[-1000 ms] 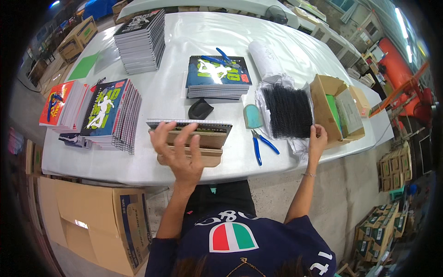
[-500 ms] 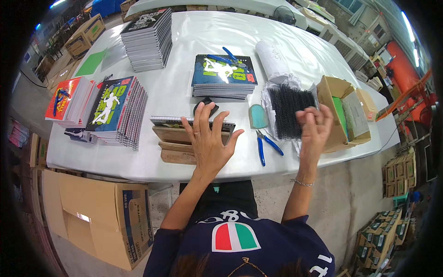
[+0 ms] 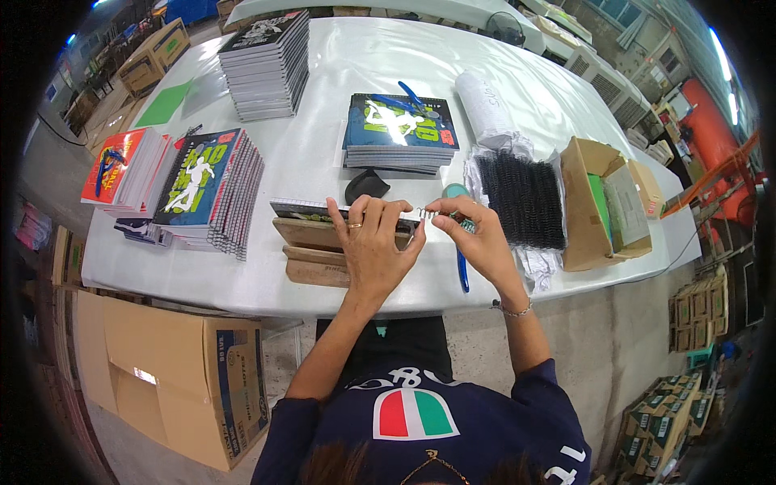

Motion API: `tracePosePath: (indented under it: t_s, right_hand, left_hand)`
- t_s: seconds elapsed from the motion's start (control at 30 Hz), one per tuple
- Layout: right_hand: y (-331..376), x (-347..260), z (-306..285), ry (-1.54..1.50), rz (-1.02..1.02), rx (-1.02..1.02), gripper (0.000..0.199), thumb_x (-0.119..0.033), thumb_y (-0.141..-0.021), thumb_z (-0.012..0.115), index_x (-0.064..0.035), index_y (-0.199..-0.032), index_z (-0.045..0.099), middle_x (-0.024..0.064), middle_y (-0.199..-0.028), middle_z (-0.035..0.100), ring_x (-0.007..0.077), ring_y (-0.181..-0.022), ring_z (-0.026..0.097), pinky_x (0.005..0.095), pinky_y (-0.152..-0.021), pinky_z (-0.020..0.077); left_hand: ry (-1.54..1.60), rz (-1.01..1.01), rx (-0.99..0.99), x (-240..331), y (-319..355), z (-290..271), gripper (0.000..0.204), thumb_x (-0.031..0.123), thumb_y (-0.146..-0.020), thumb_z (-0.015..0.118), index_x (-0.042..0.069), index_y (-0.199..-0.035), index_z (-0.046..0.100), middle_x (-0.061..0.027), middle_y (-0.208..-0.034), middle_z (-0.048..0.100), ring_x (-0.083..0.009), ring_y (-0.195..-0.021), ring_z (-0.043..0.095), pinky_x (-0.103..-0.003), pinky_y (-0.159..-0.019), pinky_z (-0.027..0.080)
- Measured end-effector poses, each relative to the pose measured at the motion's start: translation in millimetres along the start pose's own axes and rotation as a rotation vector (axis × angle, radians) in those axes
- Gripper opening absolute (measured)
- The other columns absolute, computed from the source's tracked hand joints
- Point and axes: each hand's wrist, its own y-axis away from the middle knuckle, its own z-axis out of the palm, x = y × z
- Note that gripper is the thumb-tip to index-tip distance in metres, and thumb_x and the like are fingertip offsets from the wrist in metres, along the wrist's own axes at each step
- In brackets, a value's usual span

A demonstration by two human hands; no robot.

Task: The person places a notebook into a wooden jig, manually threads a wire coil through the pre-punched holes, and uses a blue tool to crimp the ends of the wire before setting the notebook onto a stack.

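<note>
A notebook (image 3: pixel 311 212) stands upright with its punched edge up, in a wooden holder (image 3: pixel 311 259). My left hand (image 3: pixel 376 242) grips it near the right end, fingers over the top edge and thumb on the near side. At that right end my right hand (image 3: pixel 477 238) pinches a dark spiral binding coil (image 3: pixel 428 214) between thumb and fingers, close to the left fingertips. How far the coil sits in the holes cannot be seen. Blue-handled pliers (image 3: pixel 462 271) lie partly hidden under my right hand. A black rounded object (image 3: pixel 366 186) is just behind the notebook.
Black coils (image 3: pixel 521 198) lie heaped on white wrapping at the right, beside an open cardboard box (image 3: pixel 586 210). Behind the holder, a notebook stack (image 3: pixel 400 137) carries more blue pliers (image 3: pixel 400 103). Further notebook stacks (image 3: pixel 198 186) stand at the left. A teal object (image 3: pixel 455 191) is partly covered.
My right hand has moved left from the coil heap to the notebook's right end, now with a coil in its fingers. My left hand's spread fingers have closed onto the notebook.
</note>
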Motion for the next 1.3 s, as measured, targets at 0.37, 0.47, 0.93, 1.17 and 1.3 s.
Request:
tracePosePath:
  t_s: [0.37,0.47,0.93,1.17,1.3]
  right_hand:
    - [-4.6,-5.9,-2.5,0.114,-0.105,-0.051,0.016,-0.011,-0.091,0.061,-0.0014,-0.100,0.070,0.0113,-0.085,0.064,0.0231,-0.079,0.059,0.0326,-0.074,0.0456]
    - [-2.8,-8.2,-4.5,0.123,-0.105,-0.082,0.016,-0.010,-0.091,0.061,-0.0012,-0.100,0.070,0.0112,-0.085,0.065,0.0225,-0.078,0.060,0.0332,-0.074,0.0463]
    - [3.3,-15.7,0.8,0.215,-0.186,-0.145,0.016,-0.005,-0.090,0.059,-0.0031,-0.106,0.063,0.0127,-0.085,0.058,0.0274,-0.080,0.058,0.0371,-0.074,0.0440]
    - [4.8,-11.9,4.3,0.495,-0.347,-0.062,0.015,-0.005,-0.093,0.054,-0.0043,-0.107,0.060,0.0139,-0.088,0.059,0.0351,-0.084,0.056,0.0398,-0.077,0.0414]
    - [7.6,-13.6,7.0,0.215,-0.091,-0.160,0.017,-0.016,-0.098,0.052,-0.0014,-0.101,0.059,0.0118,-0.086,0.061,0.0229,-0.080,0.057,0.0335,-0.074,0.0448]
  left_hand:
    - [0.055,0.057,0.020,-9.3,-5.6,-4.2,0.033,0.031,-0.074,0.077,0.016,-0.101,0.064,-0.0013,-0.098,0.056,-0.0202,-0.105,0.052,-0.046,-0.109,0.025]
    - [0.030,0.052,-0.020,-6.7,-6.1,-7.3,0.030,0.034,-0.077,0.074,0.016,-0.100,0.065,-0.0017,-0.101,0.056,-0.0199,-0.107,0.050,-0.045,-0.109,0.025]
    - [0.016,0.087,-0.063,-9.3,-1.5,-14.5,0.030,0.034,-0.077,0.074,0.016,-0.098,0.065,0.0017,-0.094,0.056,-0.0193,-0.099,0.051,-0.044,-0.102,0.026]
    - [-0.034,0.136,-0.082,-11.5,-5.5,-13.7,0.029,0.041,-0.083,0.066,0.019,-0.102,0.064,0.0032,-0.092,0.054,-0.0152,-0.096,0.052,-0.043,-0.100,0.027]
    - [0.052,0.219,-0.121,-17.3,-8.1,-17.7,0.023,0.031,-0.081,0.069,0.019,-0.102,0.066,0.0030,-0.094,0.057,-0.0159,-0.094,0.054,-0.040,-0.095,0.028]
